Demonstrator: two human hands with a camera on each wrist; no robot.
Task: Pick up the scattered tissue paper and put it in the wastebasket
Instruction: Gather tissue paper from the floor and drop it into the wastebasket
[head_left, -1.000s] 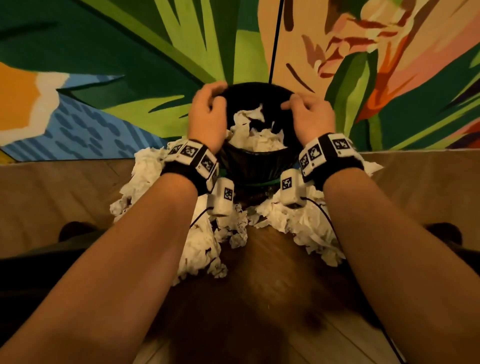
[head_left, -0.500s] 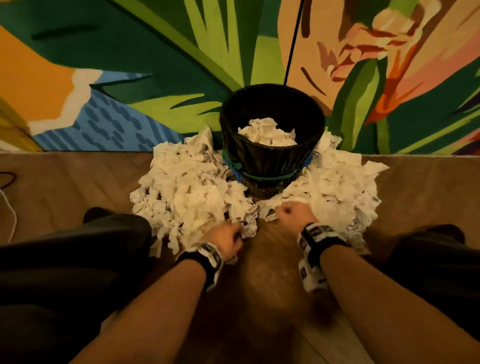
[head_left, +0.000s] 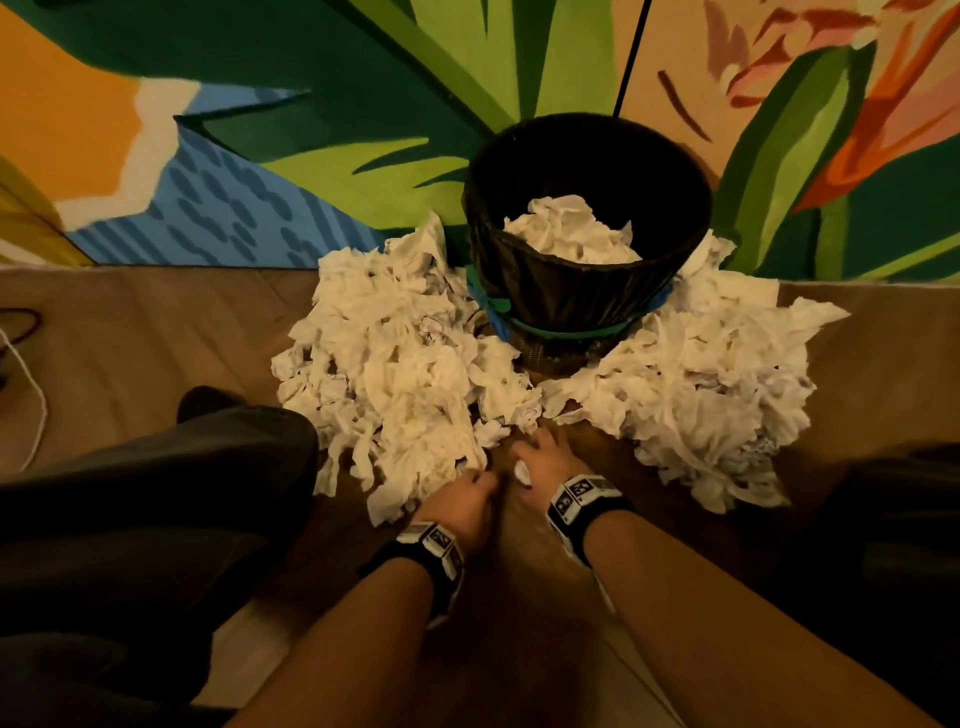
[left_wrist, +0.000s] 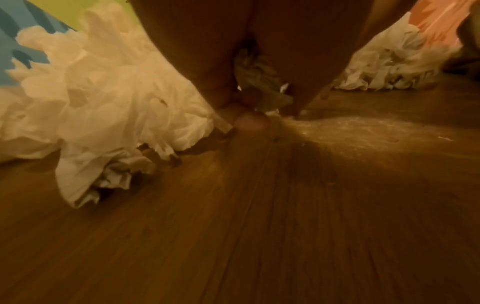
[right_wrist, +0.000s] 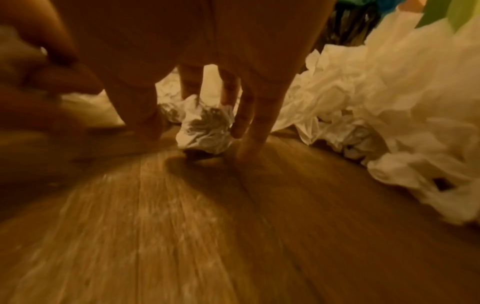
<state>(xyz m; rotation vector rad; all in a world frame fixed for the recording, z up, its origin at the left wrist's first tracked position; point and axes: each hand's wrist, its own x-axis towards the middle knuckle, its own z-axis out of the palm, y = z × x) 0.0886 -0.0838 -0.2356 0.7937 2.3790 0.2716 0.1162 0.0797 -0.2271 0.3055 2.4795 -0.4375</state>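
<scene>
A black wastebasket (head_left: 587, 291) stands against the painted wall with crumpled tissue (head_left: 571, 234) inside. White tissue lies in a left pile (head_left: 395, 364) and a right pile (head_left: 717, 384) on the wooden floor. My left hand (head_left: 470, 491) is at the near edge of the left pile; in the left wrist view its curled fingers (left_wrist: 249, 121) pinch a shaded clump of tissue (left_wrist: 259, 82). My right hand (head_left: 540, 457) reaches down between the piles. Its straight fingers (right_wrist: 241, 123) straddle a small crumpled tissue ball (right_wrist: 205, 129), with their tips at the floor.
My legs in dark trousers (head_left: 156, 493) flank the work area on both sides. A white cord (head_left: 31, 395) lies on the floor at far left. Bare wooden floor (head_left: 519, 597) lies under my forearms.
Both hands came down from the wastebasket rim to the floor. In the last half second they have drawn closer together at the gap between the two piles.
</scene>
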